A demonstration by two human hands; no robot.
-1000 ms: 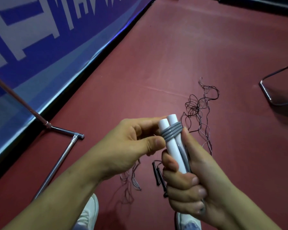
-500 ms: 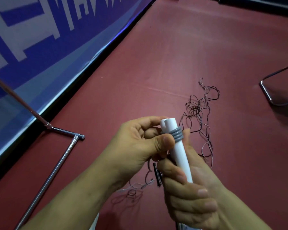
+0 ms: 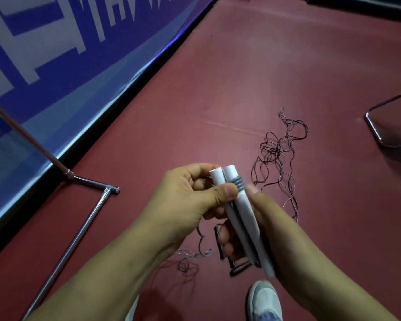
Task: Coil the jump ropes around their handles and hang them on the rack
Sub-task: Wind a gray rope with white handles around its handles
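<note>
Holding the rope-wound handles [image 3: 245, 214]: left hand [image 3: 190, 198] pinches top, right hand [image 3: 278, 232] grips below.

Both forearms are bare from the lower edge of the view up to the left hand [image 3: 190, 200] and right hand [image 3: 278, 230], and the thumbnails are short and plain. Below them shows a white sneaker [image 3: 263, 297] with a pale grey mesh toe, a blue fabric hem [image 3: 267, 317] lying over it. A sliver of a second white shoe [image 3: 131, 309] shows beside the left forearm.
</note>
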